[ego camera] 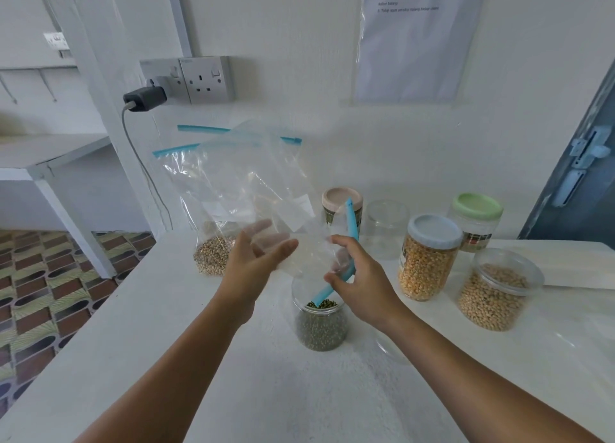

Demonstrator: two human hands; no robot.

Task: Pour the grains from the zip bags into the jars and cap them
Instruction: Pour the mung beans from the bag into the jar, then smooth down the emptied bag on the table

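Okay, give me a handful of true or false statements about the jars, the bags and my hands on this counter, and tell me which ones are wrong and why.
1. The jar of green grains under the hands has no lid on. True.
2. The jar of yellow grains is uncapped. False: it wears a pale blue lid.
3. The right hand pinches the blue zip strip of the emptied bag over the green grain jar. True.
4. The bag of beige grains leaning at the wall is empty. False: grains fill its bottom.
5. The left hand lies flat on the counter. False: it is raised, fingers straight against the emptied bag.
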